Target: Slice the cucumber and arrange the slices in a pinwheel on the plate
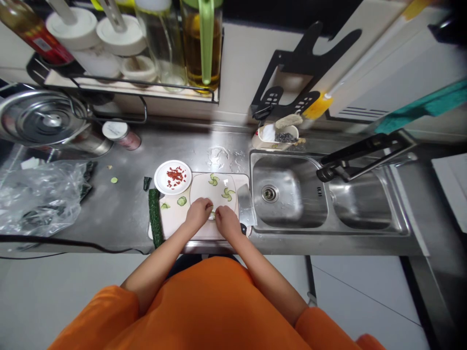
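My left hand (199, 212) and my right hand (226, 222) are close together over the near part of a white squarish plate (199, 183). Both have fingertips pinched; whatever is between them is too small to make out. Green cucumber slices (212, 215) show on the plate between my hands. Farther up the plate lie two fanned swirls of cucumber slices, one at the top (213, 180) and one at the right (228, 194). Beneath the plate is a pale cutting board (172, 229), with a cucumber piece (181, 201) on it. A cleaver (247, 204) rests at the board's right side.
A long cucumber (155, 218) lies along the board's left edge. Behind it stands a round white plate (159, 181) of chopped red bits. A double sink (292, 224) is at the right, a plastic bag (47, 194) at the left. A bottle rack (146, 87) hangs above.
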Action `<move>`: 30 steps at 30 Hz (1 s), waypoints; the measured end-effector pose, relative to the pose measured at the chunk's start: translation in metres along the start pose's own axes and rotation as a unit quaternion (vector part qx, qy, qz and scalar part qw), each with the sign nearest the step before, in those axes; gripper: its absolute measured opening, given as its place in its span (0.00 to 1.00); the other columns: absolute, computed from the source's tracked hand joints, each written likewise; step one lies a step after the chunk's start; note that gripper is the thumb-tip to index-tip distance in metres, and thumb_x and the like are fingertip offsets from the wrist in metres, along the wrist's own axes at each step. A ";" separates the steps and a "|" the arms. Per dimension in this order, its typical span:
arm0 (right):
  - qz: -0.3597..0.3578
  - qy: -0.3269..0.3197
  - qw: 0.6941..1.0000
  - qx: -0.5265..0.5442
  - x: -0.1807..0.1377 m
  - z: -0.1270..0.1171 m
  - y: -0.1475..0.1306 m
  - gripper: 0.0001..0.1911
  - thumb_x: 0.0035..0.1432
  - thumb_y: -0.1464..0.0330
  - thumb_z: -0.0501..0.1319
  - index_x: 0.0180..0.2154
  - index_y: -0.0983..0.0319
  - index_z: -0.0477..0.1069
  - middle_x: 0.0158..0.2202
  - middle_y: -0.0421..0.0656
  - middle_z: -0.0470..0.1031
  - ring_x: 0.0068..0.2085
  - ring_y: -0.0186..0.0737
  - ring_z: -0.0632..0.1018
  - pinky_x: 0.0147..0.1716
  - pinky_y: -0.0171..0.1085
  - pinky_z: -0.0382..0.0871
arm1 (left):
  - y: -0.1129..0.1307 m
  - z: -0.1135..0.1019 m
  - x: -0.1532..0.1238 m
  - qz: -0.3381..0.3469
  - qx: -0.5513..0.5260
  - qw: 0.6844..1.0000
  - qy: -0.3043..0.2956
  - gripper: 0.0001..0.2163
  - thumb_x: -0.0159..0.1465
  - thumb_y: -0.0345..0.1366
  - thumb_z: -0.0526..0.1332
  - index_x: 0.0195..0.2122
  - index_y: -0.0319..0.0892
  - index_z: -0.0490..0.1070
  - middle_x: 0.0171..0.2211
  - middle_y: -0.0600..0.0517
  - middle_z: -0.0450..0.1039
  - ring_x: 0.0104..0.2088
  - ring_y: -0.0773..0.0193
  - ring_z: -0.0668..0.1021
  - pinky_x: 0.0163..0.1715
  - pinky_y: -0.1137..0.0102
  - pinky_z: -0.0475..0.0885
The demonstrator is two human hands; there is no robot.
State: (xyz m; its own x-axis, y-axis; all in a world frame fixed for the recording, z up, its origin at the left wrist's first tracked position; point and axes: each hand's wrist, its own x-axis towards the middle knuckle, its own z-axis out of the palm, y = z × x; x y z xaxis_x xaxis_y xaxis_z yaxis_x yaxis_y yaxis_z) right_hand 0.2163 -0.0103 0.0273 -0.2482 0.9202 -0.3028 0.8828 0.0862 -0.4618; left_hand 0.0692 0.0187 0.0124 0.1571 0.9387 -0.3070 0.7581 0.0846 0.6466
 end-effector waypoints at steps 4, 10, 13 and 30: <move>-0.129 0.013 0.991 -0.030 -0.013 0.001 0.008 0.09 0.61 0.73 0.53 0.38 0.61 0.71 0.40 0.47 0.72 0.41 0.42 0.66 0.42 0.39 0.60 | -0.001 0.002 0.002 -0.011 0.010 1.000 -0.001 0.05 0.57 0.33 0.57 0.30 0.42 0.73 0.28 0.50 0.70 0.31 0.62 0.71 0.34 0.69 0.64; -0.132 0.013 0.988 -0.083 -0.025 0.002 0.005 0.11 0.62 0.70 0.52 0.43 0.61 0.71 0.42 0.48 0.72 0.44 0.47 0.63 0.40 0.42 0.60 | 0.003 0.003 0.003 -0.030 0.038 0.999 -0.005 0.05 0.58 0.34 0.57 0.31 0.43 0.72 0.28 0.50 0.71 0.29 0.63 0.71 0.31 0.70 0.62; -0.131 0.017 0.987 -0.097 -0.027 0.003 0.000 0.12 0.61 0.70 0.53 0.44 0.62 0.70 0.45 0.49 0.71 0.48 0.49 0.63 0.42 0.43 0.61 | 0.004 0.004 0.002 -0.028 0.052 0.998 0.009 0.05 0.59 0.34 0.57 0.34 0.43 0.71 0.30 0.50 0.71 0.29 0.62 0.71 0.30 0.70 0.62; -0.128 0.020 0.987 -0.092 -0.032 0.003 -0.001 0.16 0.61 0.71 0.52 0.49 0.63 0.68 0.52 0.50 0.69 0.56 0.52 0.61 0.48 0.47 0.59 | -0.025 -0.012 -0.013 0.270 0.047 0.961 -0.031 0.12 0.66 0.35 0.52 0.36 0.44 0.76 0.41 0.46 0.75 0.41 0.60 0.71 0.45 0.63 0.66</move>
State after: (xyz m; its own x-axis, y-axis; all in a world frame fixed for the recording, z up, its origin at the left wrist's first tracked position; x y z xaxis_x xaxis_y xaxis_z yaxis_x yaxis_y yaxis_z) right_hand 0.2219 -0.0412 0.0350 -0.4589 0.8739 -0.1605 0.8522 0.3817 -0.3579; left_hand 0.0406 0.0079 0.0083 0.5790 0.8153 0.0113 0.6096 -0.4420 0.6580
